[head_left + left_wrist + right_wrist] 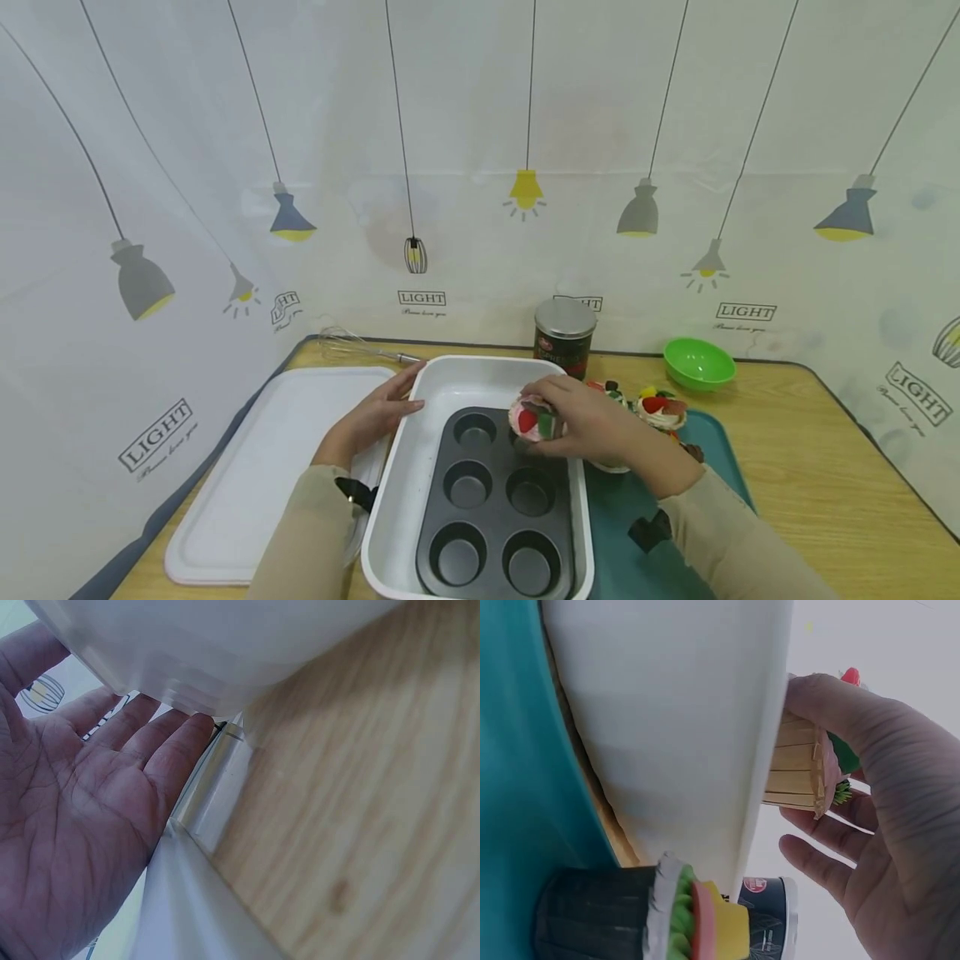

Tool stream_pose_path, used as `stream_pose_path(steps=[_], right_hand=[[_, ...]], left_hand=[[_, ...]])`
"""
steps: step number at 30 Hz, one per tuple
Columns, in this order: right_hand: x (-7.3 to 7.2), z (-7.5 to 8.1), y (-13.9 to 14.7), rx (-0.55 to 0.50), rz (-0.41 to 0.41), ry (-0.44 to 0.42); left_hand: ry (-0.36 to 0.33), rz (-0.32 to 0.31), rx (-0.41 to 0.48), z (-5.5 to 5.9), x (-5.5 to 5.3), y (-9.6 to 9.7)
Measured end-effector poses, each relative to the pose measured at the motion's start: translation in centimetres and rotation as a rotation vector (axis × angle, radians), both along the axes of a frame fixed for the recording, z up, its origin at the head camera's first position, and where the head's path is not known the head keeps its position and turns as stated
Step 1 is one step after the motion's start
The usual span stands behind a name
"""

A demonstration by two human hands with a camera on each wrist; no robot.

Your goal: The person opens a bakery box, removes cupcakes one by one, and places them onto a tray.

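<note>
My right hand [592,417] holds a cupcake [534,419] between thumb and fingers, over the far right cup of a dark grey muffin tin [498,529]. The cupcake has pink topping, a red berry and a green piece; its tan ribbed wrapper shows in the right wrist view. The tin lies in a deep white tray [397,508], and its other visible cups hold nothing. My left hand [375,417] grips the tray's left side, thumb over the rim, fingertips against the outer wall.
Several cupcakes [660,408] stand on a teal tray [723,454] at right; one with a dark wrapper [592,915] shows close up. A black tin with a silver lid [565,329], a green bowl [699,364] and a whisk [352,343] are behind. A white board [247,500] lies left.
</note>
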State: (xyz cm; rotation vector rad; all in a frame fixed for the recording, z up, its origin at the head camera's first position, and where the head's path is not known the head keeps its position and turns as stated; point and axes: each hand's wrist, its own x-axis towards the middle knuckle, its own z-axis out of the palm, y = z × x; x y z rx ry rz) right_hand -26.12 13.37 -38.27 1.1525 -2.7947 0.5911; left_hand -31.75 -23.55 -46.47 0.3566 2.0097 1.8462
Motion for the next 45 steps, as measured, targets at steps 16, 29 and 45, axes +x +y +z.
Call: stream_pose_path(steps=[16, 29, 45], right_hand=[[0.5, 0.9, 2.1, -0.035, -0.032, 0.038], [2.2, 1.1, 5.3, -0.172, 0.000, 0.085], [5.4, -0.5, 9.3, -0.150, 0.003, 0.050]], left_hand=[[0.000, -0.009, 0.005, 0.0, 0.1, 0.0], [0.004, 0.008, -0.003, -0.1, 0.1, -0.1], [0.003, 0.002, -0.006, 0.1, 0.0, -0.1]])
